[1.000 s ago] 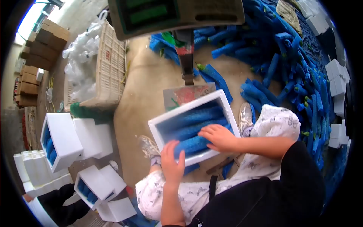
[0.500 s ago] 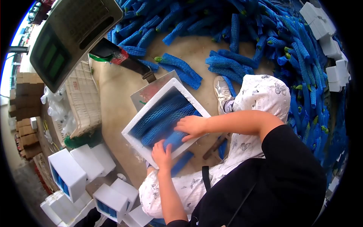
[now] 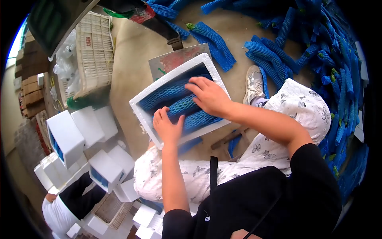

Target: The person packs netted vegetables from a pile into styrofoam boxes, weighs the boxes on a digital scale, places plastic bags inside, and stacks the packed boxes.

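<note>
A white foam box [image 3: 140,115] sits tilted on the metal plate of a scale [image 3: 156,65]. Long vegetables in blue foam netting [image 3: 184,106] lie side by side in it. My left hand [image 3: 168,126] reaches over the near wall, thumb apart from its fingers, fingertips at the left ends of the netted vegetables. Over the right part of the box, my right hand [image 3: 211,95] rests with bent, parted fingers on the upper ones. Neither hand is wrapped round a vegetable; the undersides of the fingers are hidden.
Loose netted vegetables [image 3: 215,44] lie beyond the box, with a big pile [image 3: 338,79] at right. The scale's display [image 3: 51,24] overhangs upper left. A plastic crate [image 3: 93,51] and several foam boxes [image 3: 69,137] stand left. Another person [image 3: 59,213] is at lower left.
The view has shifted, and a person has come into sight at lower left. My hands have moved farther up over the box, off the nearest netted vegetable.
</note>
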`<act>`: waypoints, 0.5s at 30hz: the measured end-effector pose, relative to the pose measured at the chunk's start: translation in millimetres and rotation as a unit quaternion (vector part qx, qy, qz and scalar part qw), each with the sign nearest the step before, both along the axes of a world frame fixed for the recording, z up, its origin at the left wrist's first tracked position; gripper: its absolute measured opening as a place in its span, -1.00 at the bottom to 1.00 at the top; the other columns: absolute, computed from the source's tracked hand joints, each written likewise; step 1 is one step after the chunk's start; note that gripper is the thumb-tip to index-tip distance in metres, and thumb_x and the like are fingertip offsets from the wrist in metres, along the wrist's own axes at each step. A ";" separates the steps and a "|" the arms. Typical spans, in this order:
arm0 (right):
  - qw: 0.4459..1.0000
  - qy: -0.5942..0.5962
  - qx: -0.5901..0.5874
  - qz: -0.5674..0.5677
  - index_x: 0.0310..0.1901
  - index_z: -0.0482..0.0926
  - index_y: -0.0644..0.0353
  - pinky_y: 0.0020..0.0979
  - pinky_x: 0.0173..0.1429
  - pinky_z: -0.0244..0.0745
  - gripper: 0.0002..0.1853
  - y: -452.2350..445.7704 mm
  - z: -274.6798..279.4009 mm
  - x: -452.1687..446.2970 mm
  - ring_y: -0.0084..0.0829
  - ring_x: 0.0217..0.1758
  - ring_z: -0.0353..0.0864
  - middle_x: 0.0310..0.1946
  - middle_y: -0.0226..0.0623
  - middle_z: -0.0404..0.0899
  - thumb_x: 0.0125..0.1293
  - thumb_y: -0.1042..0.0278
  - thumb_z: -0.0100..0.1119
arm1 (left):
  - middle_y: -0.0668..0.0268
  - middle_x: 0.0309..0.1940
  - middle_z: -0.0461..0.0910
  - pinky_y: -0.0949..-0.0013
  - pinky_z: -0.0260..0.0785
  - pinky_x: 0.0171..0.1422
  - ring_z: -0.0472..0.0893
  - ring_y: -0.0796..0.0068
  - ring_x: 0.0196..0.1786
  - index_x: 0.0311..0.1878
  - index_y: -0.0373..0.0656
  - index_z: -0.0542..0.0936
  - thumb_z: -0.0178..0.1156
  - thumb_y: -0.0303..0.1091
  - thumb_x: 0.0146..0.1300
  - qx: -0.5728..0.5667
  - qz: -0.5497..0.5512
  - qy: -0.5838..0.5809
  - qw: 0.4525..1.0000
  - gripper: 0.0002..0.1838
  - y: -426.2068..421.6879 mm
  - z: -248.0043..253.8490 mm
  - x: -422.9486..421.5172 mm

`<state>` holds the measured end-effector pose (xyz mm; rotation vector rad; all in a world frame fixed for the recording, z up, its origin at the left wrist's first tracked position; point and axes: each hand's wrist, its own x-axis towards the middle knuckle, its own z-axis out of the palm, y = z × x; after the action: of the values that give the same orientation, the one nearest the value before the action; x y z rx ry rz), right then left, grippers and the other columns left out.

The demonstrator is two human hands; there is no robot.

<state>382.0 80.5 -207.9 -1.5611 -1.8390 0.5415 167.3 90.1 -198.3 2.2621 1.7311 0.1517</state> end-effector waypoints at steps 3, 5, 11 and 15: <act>0.977 -0.005 -0.212 0.003 0.11 0.43 0.18 -0.18 0.26 0.32 -0.44 35.4 -12.4 -9.5 -0.07 0.17 0.39 0.07 -0.09 0.42 0.05 0.24 0.33 | 0.13 0.00 0.43 0.06 0.17 0.25 0.41 0.07 0.09 -0.07 -0.15 0.37 0.44 -0.23 -0.10 -0.012 0.051 -0.076 0.996 -0.44 -12.2 -9.7 -2.1; 0.991 -0.075 -0.110 0.023 0.11 0.43 0.19 -0.17 0.25 0.35 -0.36 46.5 -25.0 -16.5 -0.03 0.17 0.38 0.03 -0.01 0.43 -0.05 0.19 0.38 | 0.09 0.00 0.47 0.08 0.16 0.28 0.41 0.05 0.12 -0.02 -0.17 0.38 0.43 -0.20 -0.11 -0.082 0.116 -0.113 0.983 -0.40 -14.9 -11.3 -2.9; 0.982 0.015 -0.161 0.096 0.01 0.49 0.10 -0.19 0.13 0.44 -0.41 49.0 -17.1 -5.8 -0.05 0.02 0.50 -0.13 -0.04 0.53 -0.16 0.21 0.39 | 0.19 0.04 0.46 0.11 0.16 0.29 0.41 0.11 0.13 0.07 -0.11 0.44 0.39 -0.14 -0.09 0.011 0.004 -0.087 0.996 -0.38 -17.8 -23.9 -11.3; 0.974 0.119 -0.156 0.114 -0.05 0.48 0.06 -0.21 -0.16 0.51 -0.44 50.4 -2.0 -9.0 -0.07 -0.29 0.63 -0.38 -0.11 0.61 -0.14 0.16 0.44 | 0.32 0.01 0.50 -0.12 -0.16 0.47 0.42 0.22 0.19 0.01 -0.04 0.47 0.36 -0.12 -0.05 0.001 0.014 -0.135 0.991 -0.47 -15.7 -16.2 -8.0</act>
<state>373.0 130.9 -209.9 -1.4089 -1.8180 1.1208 159.3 74.3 -214.6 2.1055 1.6195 0.4438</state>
